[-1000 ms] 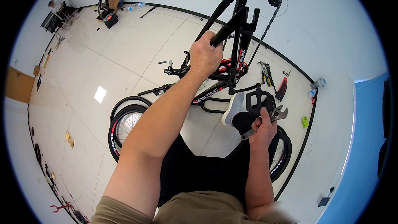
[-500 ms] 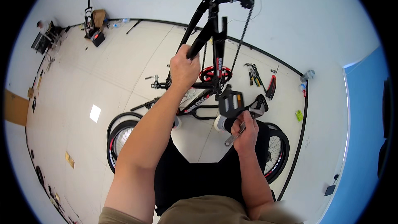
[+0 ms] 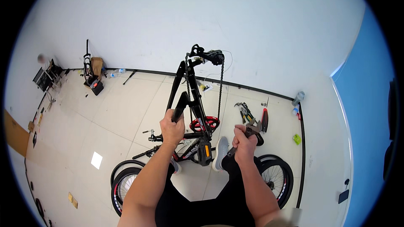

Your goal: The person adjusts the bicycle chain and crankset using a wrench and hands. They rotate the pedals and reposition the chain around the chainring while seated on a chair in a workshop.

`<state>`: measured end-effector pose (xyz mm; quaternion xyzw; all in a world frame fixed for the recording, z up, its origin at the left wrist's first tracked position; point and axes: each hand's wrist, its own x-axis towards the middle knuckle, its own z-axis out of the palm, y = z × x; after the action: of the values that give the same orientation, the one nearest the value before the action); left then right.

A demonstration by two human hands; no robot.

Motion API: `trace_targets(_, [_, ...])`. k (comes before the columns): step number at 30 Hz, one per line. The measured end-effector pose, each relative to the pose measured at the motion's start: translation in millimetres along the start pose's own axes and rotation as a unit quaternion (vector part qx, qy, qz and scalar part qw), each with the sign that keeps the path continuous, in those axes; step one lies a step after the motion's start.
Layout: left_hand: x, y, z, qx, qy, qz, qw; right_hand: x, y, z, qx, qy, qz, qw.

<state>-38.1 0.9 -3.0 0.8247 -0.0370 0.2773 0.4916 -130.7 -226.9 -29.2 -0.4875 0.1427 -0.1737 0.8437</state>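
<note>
A black bicycle frame (image 3: 198,101) stands tilted in front of me, its rear end up. My left hand (image 3: 172,128) is closed around one of its black tubes. In my right hand (image 3: 245,145) is an adjustable wrench (image 3: 253,129), jaw end up, its handle running down below my fist. The wrench is apart from the bicycle. Left of it, a black pedal (image 3: 205,151) with an orange reflector sits low on the frame. Behind the pedal shows a red chainring (image 3: 204,124). A loose-hanging chain (image 3: 221,88) runs up to the rear derailleur (image 3: 216,57).
Two wheels (image 3: 283,180) (image 3: 122,189) lie at either side of my legs. Pliers and other hand tools (image 3: 244,112) lie on the floor beside a red-and-black fender-like piece (image 3: 264,120). Bottles (image 3: 298,97) stand by the right wall. A fork (image 3: 88,65) and a cardboard box (image 3: 97,66) sit far left, near a seated person.
My view has tilted up, so the frame appears lower. My right hand has drawn the wrench away from the pedal, which now hangs lower and left of it. My left hand keeps its grip.
</note>
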Motion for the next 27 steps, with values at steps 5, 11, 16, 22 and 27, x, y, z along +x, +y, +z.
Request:
trace_targets(5, [-4.0,-4.4,-3.6,-0.016,-0.008,0.009,1.0,3.0,-48.2,75.5,-0.058,-0.096,-0.072,0.991])
trace_targets(11, [-4.2,-1.9,-6.5,-0.013,0.003,0.034,0.999,-0.9,-64.4,136.8,-0.179,-0.23,-0.287,0.912])
trace_targets(16, [-3.1,-2.8,-4.8,-0.007,0.025,0.095,0.995,43.9,-57.6,174.1,-0.242,-0.213,-0.469,0.822])
trace_targets(22, [-8.1,-2.1,-8.4,-0.02,-0.001,0.057,0.998,27.4,-46.6,186.3,-0.186,-0.16,-0.326,0.913])
trace_targets(27, [-3.7,-3.9,-7.9,-0.018,0.025,0.086,0.996,16.4,-50.1,190.1,-0.184,-0.149,-0.275,0.932])
